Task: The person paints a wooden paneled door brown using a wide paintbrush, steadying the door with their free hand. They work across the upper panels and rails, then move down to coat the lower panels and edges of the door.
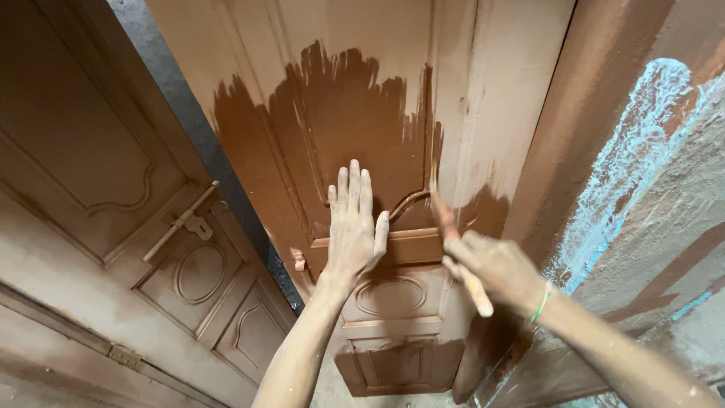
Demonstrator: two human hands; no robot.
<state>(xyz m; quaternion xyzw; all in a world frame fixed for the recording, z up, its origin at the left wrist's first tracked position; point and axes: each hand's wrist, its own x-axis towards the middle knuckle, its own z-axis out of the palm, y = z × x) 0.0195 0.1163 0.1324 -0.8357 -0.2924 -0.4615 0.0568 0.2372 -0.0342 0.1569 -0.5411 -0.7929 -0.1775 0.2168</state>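
Brown door (355, 113) paint hides paintbrush (445, 219) bristles.

Both arms are stretched out forward, bare to the elbow. Left hand (353, 227) is flat, palm down, fingers together and pointing up, thumb (380, 229) sticking out to the side. Left forearm comes straight up from the bottom edge. Right hand (495, 266) is curled into a closed grip, knuckles up, wrist bent a bit. There's a thin green band on the right wrist, and that forearm angles in from the lower right corner.
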